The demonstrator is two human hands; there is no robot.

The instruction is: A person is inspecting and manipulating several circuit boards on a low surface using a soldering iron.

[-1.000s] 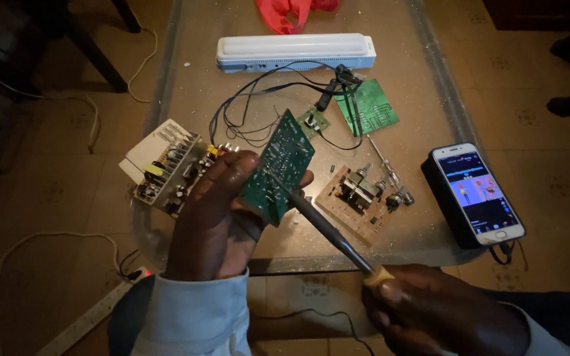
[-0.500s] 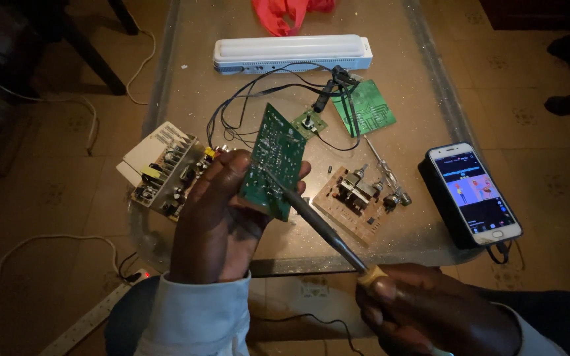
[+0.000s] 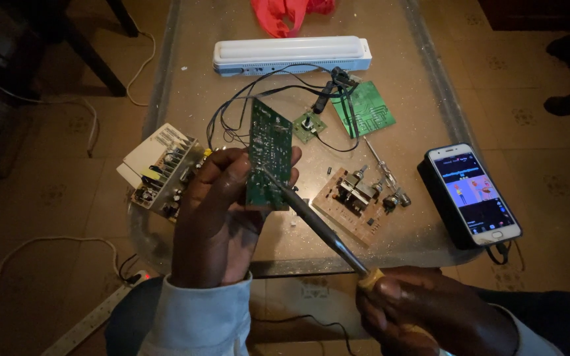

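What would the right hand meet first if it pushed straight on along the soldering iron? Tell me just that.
The right hand points the soldering iron up and to the left. Its tip already seems to touch the green circuit board held upright in the left hand, so that board comes first; depth is hard to judge.

Person, two bare hands: left hand (image 3: 222, 211) with pale blue long sleeve (image 3: 199, 316), loose cuff at wrist; right hand (image 3: 430, 313) with similar pale sleeve edge, dark trousers below.
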